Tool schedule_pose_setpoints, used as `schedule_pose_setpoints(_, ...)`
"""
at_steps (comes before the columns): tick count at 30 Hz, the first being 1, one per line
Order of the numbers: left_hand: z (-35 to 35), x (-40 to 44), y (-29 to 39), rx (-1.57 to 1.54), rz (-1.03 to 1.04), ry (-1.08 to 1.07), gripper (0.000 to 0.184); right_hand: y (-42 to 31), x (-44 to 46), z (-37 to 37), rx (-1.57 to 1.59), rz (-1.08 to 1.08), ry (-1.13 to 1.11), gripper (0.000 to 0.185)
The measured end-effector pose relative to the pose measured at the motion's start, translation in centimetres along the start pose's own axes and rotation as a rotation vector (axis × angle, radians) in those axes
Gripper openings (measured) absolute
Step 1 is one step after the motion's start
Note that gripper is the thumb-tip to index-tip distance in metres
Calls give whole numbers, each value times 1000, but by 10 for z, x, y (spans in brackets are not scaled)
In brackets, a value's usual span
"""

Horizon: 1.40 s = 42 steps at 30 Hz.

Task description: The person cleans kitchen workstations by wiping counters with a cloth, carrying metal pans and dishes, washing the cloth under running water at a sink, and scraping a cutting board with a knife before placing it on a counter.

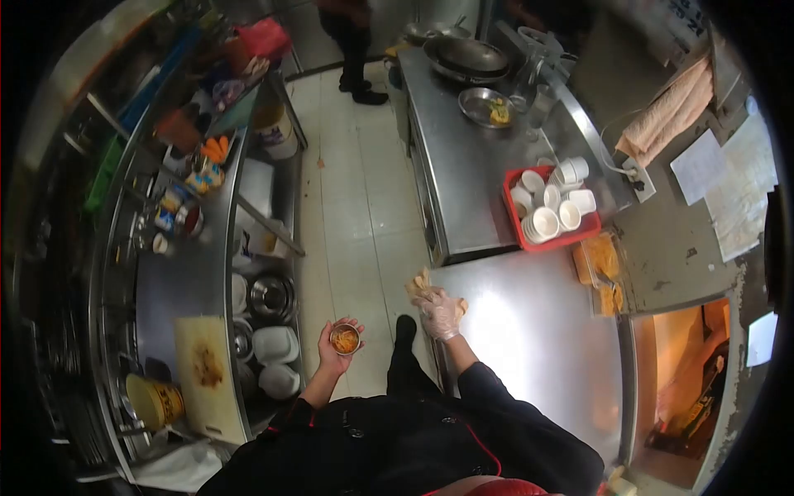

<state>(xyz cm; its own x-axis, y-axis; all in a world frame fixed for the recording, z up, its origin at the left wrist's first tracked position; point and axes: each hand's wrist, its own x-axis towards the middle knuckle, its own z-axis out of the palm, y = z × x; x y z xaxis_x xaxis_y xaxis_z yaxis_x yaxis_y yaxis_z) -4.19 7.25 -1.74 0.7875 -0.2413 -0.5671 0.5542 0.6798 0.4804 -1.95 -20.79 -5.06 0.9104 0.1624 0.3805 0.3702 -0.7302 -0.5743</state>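
In my bare left hand (329, 357) rests a small round metal bowl (344, 338), with orange and pale shreds inside. My fingers curl around its far side, above the floor between the two counters. A clear plastic glove covers my right hand (441, 316), which is closed on a tan cloth (418, 287) at the left edge of the steel counter (529, 347). Parts of the cloth stick out on both sides of the glove.
A red basket (518, 225) of white cups stands ahead on the right counter, near clear containers of orange food (601, 256). Farther along are a plate (478, 108) and pans (471, 56). On the left are a stained cutting board (207, 372) and shelves of bowls (275, 345). Someone's legs (354, 58) show ahead.
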Motion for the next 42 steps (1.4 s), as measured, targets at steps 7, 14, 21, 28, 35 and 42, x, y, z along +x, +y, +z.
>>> schedule_pose_setpoints(7,47,94,74,83,23,84,47,30,140,-49,229,144,277,44)
schedule_pose_setpoints(14,112,190,160,47,-45,-33,61,78,253,-87,-346,270,378,27)
schedule_pose_setpoints(21,222,319,206,367,-384,-252,71,20,363,-35,201,-219,31,34)
schedule_pose_setpoints(28,328,402,255,389,-623,-326,77,42,468,-46,74,139,-101,45)
schedule_pose_setpoints(35,385,506,252,510,-578,-374,75,123,529,-34,-103,258,-72,50)
schedule_pose_setpoints(42,397,587,317,340,-424,-162,69,173,657,-10,141,203,-142,32)
